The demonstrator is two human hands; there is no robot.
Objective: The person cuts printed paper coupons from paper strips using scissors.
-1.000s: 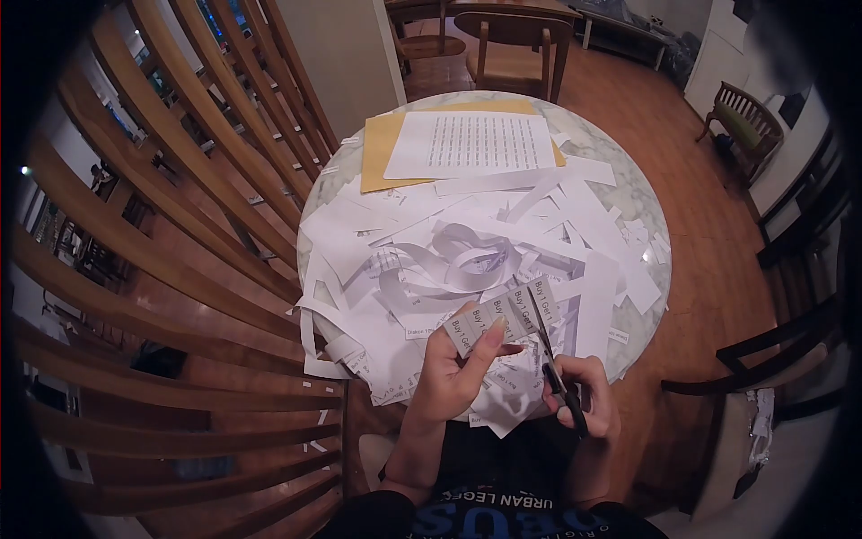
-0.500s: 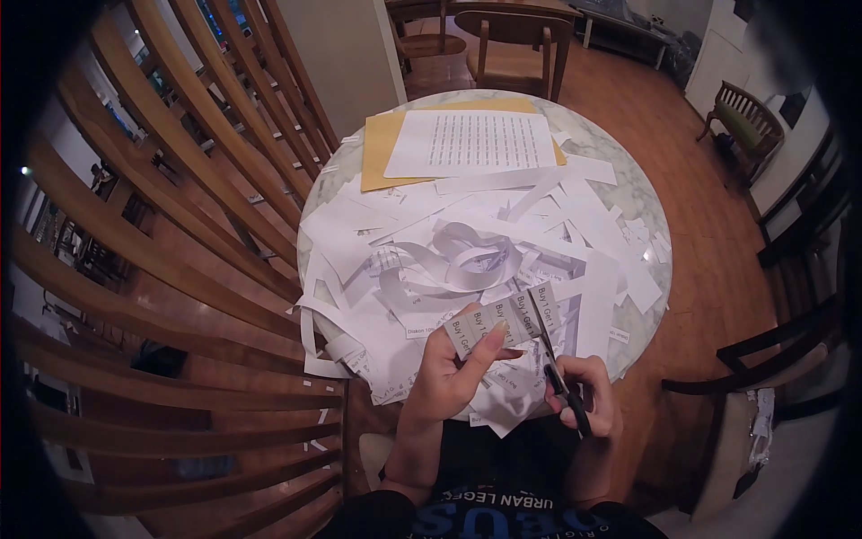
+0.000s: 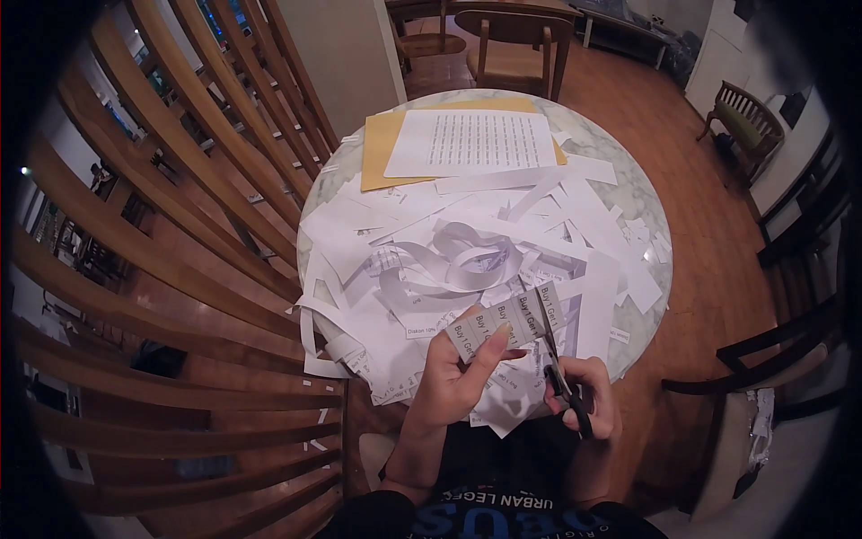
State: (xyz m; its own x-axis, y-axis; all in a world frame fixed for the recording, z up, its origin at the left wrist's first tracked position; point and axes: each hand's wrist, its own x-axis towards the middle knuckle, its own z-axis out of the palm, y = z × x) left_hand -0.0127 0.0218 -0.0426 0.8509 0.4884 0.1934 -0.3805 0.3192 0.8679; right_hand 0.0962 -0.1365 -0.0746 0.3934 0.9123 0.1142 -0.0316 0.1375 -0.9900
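My left hand (image 3: 456, 377) pinches a strip of paper (image 3: 486, 327) between thumb and fingers, above the near edge of the table. Printed on the strip in several rows is "Buy 1 Get 1". My right hand (image 3: 591, 395) grips the black handles of a pair of scissors (image 3: 562, 393), fingers partly hidden. The scissors' blades point away from me and lie at the right end of the strip, beside its last printed row. Below both hands, loose paper cuttings (image 3: 503, 404) hang over the table edge.
A round marble table (image 3: 642, 193) carries heaped paper strips and a curled ribbon of paper (image 3: 422, 269). At its far side a printed sheet (image 3: 409, 153) lies on a yellow envelope (image 3: 373, 166). Wooden slats (image 3: 180, 216) stand at left; a chair (image 3: 507, 58) is beyond the table.
The scissors' handles have spread a little and shifted slightly down with my right hand. The strip and my left thumb have moved slightly.
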